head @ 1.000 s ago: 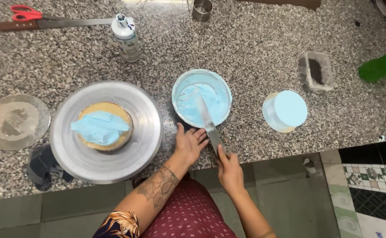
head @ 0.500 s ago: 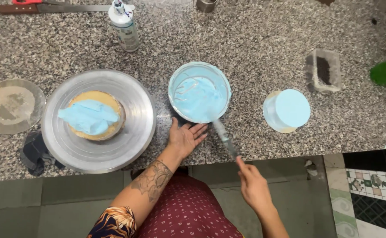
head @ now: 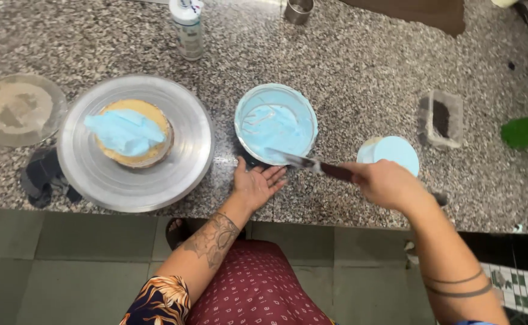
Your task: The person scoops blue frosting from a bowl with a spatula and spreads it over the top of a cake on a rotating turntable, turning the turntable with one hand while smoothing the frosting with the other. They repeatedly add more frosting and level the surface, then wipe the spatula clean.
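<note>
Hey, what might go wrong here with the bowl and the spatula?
The bowl of blue icing sits near the counter edge, steadied only by the left hand at its rim; a hard scrape might tip it. The spatula in the right hand passes close to the left fingers and may smear them or drip icing.

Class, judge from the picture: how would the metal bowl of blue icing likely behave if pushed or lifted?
The metal bowl is round, low and wide, so it probably slides rather than tips. The left hand rests against its near side, which suggests it shifts easily on the smooth granite counter. The thick icing likely adds weight.
</note>
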